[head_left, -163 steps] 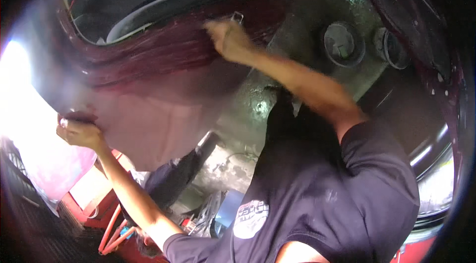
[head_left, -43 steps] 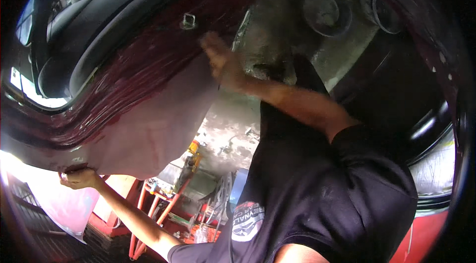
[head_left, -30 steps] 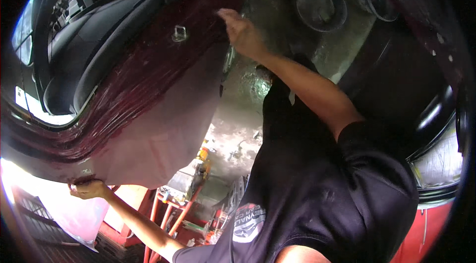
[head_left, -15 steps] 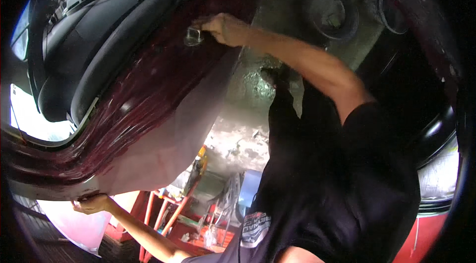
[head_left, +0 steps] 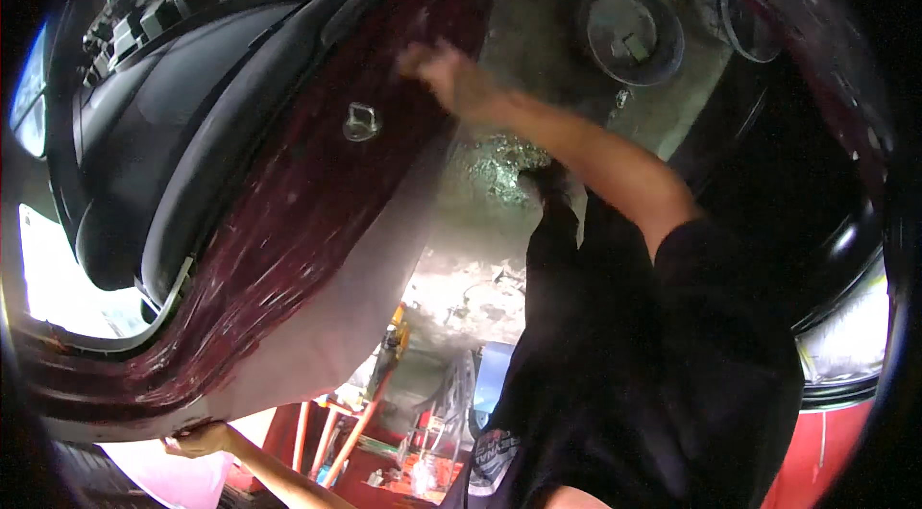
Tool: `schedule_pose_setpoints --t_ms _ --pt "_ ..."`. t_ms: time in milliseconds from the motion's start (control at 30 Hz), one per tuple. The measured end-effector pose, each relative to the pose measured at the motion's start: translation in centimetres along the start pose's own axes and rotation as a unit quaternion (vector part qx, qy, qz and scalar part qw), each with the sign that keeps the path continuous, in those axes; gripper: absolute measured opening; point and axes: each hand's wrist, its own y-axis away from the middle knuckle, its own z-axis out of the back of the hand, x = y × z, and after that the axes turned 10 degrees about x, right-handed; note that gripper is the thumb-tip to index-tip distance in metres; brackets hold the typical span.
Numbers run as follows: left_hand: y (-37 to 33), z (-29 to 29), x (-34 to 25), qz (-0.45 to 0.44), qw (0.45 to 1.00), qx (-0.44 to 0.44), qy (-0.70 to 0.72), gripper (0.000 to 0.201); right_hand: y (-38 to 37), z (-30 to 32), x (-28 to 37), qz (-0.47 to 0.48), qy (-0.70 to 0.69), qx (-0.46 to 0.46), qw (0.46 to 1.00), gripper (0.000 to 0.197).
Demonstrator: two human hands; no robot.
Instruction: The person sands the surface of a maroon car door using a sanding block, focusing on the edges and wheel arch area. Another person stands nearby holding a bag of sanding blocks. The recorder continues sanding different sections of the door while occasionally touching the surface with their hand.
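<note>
A car door (head_left: 288,230), dull maroon with a pale greyish lower strip, slants across the left half. My left hand (head_left: 200,440) grips its edge at the lower left, fingers curled round a dark spot there; some fingers are hidden. Over the upper maroon part is my right hand (head_left: 437,72), smeared by motion, so its fingers and anything in them do not show clearly. A small shiny rounded metal fitting (head_left: 361,122) is on the maroon surface, left of and below the right hand and apart from it.
Black inner trim (head_left: 192,115) lines the door's left side. A round bucket (head_left: 634,36) stands on the stained concrete floor (head_left: 538,19). Orange stand legs (head_left: 351,442) and red clutter are at the bottom. A maroon body edge (head_left: 816,48) runs along the right.
The door, its metal fitting and my left hand have shifted lower in view. My right hand, earlier next to the fitting, is now farther from it, up and to the right.
</note>
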Motion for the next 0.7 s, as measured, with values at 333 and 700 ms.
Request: schedule_pose_setpoints --t_ms 333,700 --pt "-0.4 1.1 -1.1 0.007 0.999 0.027 -0.034 0.06 5.1 -2.2 -0.6 -0.109 0.118 0.045 0.986 0.071" --pt "-1.3 0.0 -0.1 -0.024 0.999 -0.017 -0.013 0.07 0.0 -1.8 -3.1 -0.032 0.05 0.049 0.997 0.065"
